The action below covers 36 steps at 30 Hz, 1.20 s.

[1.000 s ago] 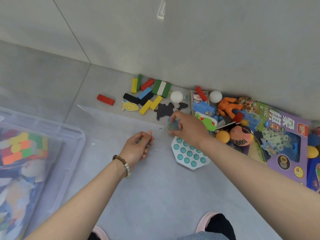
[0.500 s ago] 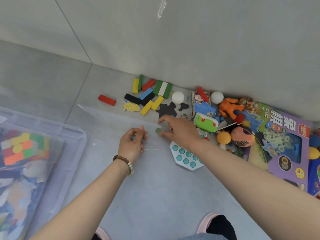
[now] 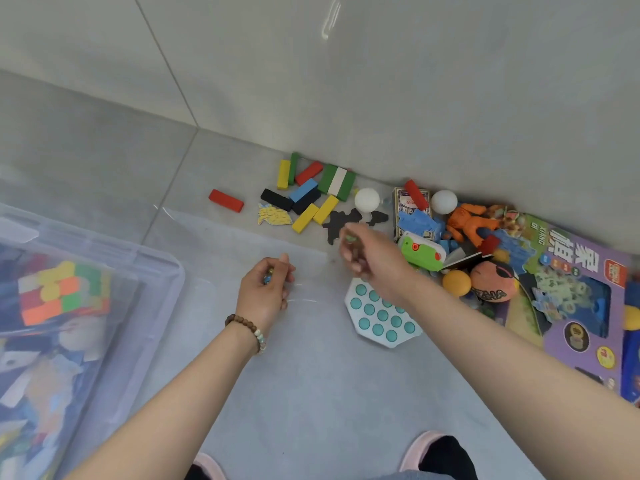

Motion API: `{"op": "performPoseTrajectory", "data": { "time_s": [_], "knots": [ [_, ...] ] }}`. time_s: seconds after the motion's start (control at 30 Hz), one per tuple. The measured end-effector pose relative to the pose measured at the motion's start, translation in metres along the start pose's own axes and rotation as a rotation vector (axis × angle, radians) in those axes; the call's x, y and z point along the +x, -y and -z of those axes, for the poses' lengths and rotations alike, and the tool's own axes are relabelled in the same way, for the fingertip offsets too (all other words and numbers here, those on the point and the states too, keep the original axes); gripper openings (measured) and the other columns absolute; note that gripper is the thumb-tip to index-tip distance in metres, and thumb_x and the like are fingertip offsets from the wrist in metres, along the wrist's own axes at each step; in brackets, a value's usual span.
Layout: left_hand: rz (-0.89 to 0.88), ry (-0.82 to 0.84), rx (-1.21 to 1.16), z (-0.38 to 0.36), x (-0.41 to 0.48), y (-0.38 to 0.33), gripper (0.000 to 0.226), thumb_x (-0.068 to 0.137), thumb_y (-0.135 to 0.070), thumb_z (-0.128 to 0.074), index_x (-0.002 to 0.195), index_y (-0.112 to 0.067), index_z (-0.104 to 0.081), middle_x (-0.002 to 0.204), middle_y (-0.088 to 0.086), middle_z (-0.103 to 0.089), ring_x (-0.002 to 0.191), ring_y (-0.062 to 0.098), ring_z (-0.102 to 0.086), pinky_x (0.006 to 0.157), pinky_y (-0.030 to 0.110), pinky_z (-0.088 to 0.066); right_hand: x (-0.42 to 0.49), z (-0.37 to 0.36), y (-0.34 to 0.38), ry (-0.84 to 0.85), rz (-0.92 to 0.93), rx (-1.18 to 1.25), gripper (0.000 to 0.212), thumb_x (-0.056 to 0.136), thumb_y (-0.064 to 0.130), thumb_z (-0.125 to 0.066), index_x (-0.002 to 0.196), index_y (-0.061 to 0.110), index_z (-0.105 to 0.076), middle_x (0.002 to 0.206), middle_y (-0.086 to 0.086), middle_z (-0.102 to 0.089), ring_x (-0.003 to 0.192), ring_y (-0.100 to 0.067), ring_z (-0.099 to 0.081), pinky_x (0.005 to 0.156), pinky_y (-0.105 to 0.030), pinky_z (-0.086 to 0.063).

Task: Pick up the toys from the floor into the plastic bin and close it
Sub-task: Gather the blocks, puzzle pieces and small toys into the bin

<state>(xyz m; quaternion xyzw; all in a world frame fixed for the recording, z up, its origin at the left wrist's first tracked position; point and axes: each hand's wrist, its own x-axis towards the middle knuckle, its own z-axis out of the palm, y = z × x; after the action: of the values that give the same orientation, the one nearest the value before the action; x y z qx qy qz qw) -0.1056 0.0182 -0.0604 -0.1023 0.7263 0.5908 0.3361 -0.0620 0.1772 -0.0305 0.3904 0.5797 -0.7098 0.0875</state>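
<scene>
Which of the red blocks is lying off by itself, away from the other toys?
The leftmost red block, lying alone, clear of the block pile. The others all touch other toys: one within that pile, another atop the card box.

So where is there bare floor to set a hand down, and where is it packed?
Free: floor between bin and bubble pad, down to the shoes; also left of the lone red block. Packed: along the wall from the blocks to the purple box.

There are two white balls [image 3: 367, 199] [image 3: 444, 201], one teal bubble board [image 3: 381, 315], one plastic bin [image 3: 166, 268].
</scene>
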Motion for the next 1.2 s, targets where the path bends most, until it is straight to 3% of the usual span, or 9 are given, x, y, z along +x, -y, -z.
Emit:
{"op": "performPoseTrajectory", "data": {
  "time_s": [0.07, 0.13, 0.3, 0.47, 0.57, 0.7, 0.87, 1.0, 1.2],
  "knots": [
    [0.012, 0.015, 0.005, 0.000, -0.001, 0.000, 0.028, 0.095, -0.030, -0.049, 0.074, -0.014, -0.056, 0.067, -0.003, -0.051, 0.037, 0.001, -0.037, 0.039, 0.014, -0.033, -0.005, 0.014, 0.009, 0.028, -0.033, 0.204, 0.037, 0.096, 0.031, -0.039, 0.065, 0.015, -0.049, 0.059, 0.000, -0.051, 0.042, -0.009, -0.034, 0.041, -0.020, -0.020],
    [0.021, 0.027, 0.018, 0.000, -0.002, -0.001, 0.028, 0.095, -0.031, -0.049, 0.074, -0.014, -0.056, 0.067, -0.003, -0.051, 0.038, 0.001, -0.037, 0.040, 0.015, -0.033, -0.005, 0.026, 0.015, -0.021, -0.017, 0.099, 0.043, 0.096, 0.042, -0.043, 0.062, 0.016, -0.051, 0.053, 0.003, -0.048, 0.041, -0.008, -0.034, 0.040, -0.019, -0.022],
    [0.037, 0.035, 0.050, -0.002, -0.005, -0.003, 0.028, 0.095, -0.033, -0.048, 0.076, -0.014, -0.056, 0.067, -0.003, -0.051, 0.047, 0.007, -0.037, 0.042, 0.016, -0.034, 0.006, 0.041, 0.008, -0.135, 0.215, -0.798, 0.023, 0.092, 0.041, -0.052, 0.097, 0.019, -0.054, 0.070, 0.010, -0.052, 0.061, -0.006, -0.049, 0.057, -0.024, -0.036],
    [0.030, 0.067, 0.100, -0.006, -0.009, -0.008, 0.028, 0.095, -0.032, -0.047, 0.078, -0.012, -0.056, 0.068, -0.002, -0.050, 0.049, 0.010, -0.037, 0.042, 0.015, -0.034, 0.014, 0.033, -0.005, -0.100, 0.193, -1.467, 0.029, 0.095, 0.037, -0.046, 0.110, 0.012, -0.047, 0.098, -0.010, -0.059, 0.092, -0.027, -0.057, 0.070, -0.033, -0.038],
    [-0.022, 0.126, 0.151, 0.001, -0.016, -0.027, 0.029, 0.095, -0.032, -0.047, 0.076, -0.012, -0.054, 0.068, -0.001, -0.049, 0.049, 0.010, -0.035, 0.042, 0.017, -0.032, 0.004, 0.029, 0.018, -0.098, 0.197, -1.191, 0.024, 0.095, 0.037, -0.046, 0.099, 0.015, -0.051, 0.091, -0.004, -0.056, 0.086, -0.021, -0.055, 0.066, -0.029, -0.037],
    [-0.186, 0.181, 0.158, 0.028, -0.043, -0.081, 0.033, 0.096, -0.032, -0.046, 0.069, -0.012, -0.049, 0.062, -0.001, -0.045, 0.039, 0.005, -0.031, 0.038, 0.015, -0.025, -0.054, 0.009, 0.085, 0.060, 0.267, -0.686, 0.030, 0.095, 0.036, -0.048, 0.096, 0.007, -0.055, 0.056, 0.002, -0.044, 0.046, -0.007, -0.038, 0.047, -0.019, -0.030],
    [-0.415, 0.199, 0.214, 0.089, -0.119, -0.156, 0.037, 0.096, -0.029, -0.045, 0.074, -0.001, -0.055, 0.056, 0.000, -0.043, 0.036, 0.002, -0.031, 0.038, 0.009, -0.026, -0.152, -0.055, 0.156, 0.361, 0.247, -0.705, 0.035, 0.099, 0.040, -0.037, 0.091, 0.009, -0.051, 0.053, 0.002, -0.036, 0.043, -0.009, -0.028, 0.040, -0.017, -0.025],
    [-0.488, 0.171, 0.298, 0.175, -0.175, -0.193, 0.036, 0.096, -0.030, -0.043, 0.065, -0.012, -0.045, 0.050, -0.005, -0.039, 0.039, 0.004, -0.027, 0.040, 0.012, -0.025, -0.199, -0.148, 0.181, 0.493, 0.239, -0.637, 0.032, 0.100, 0.041, -0.034, 0.079, 0.018, -0.043, 0.054, 0.002, -0.035, 0.039, -0.008, -0.025, 0.037, -0.016, -0.020],
    [-0.267, -0.030, 0.461, 0.317, -0.196, -0.173, 0.015, 0.096, -0.025, -0.045, 0.098, -0.017, -0.058, 0.083, 0.002, -0.061, 0.053, 0.006, -0.048, 0.046, 0.014, -0.042, -0.200, -0.299, 0.158, 0.538, 0.229, -0.708, 0.026, 0.098, 0.027, -0.045, 0.086, 0.010, -0.061, 0.064, -0.002, -0.047, 0.044, -0.009, -0.042, 0.040, -0.015, -0.035]
  ]
}}
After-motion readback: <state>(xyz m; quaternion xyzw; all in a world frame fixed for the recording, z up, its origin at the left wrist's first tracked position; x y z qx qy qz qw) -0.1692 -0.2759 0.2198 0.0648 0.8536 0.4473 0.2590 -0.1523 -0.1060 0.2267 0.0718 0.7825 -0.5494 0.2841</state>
